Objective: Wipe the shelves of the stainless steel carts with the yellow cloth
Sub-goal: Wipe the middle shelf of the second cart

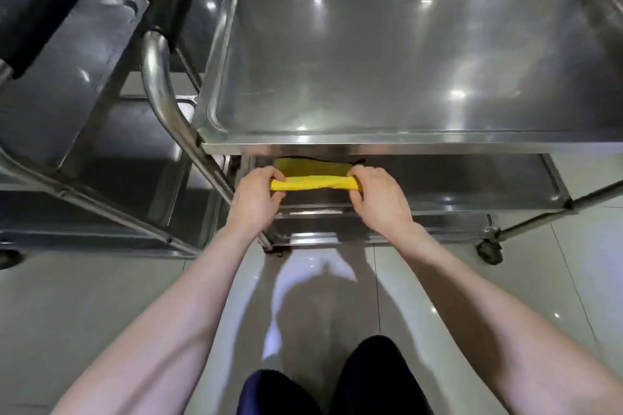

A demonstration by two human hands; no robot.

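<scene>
While both hands [256, 192] grip, yellow cloth [313, 182] spans shelf edge [313, 210].

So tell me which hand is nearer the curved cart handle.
Left. The left hand holds the cloth end just right of the handle's lower leg; the right hand holds the other end, farther right.

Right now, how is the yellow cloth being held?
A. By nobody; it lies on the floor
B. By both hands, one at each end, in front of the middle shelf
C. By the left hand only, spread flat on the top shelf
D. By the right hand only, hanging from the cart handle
B: the left hand and right hand each grip one end of the yellow cloth, which is rolled up below the top shelf.
</scene>
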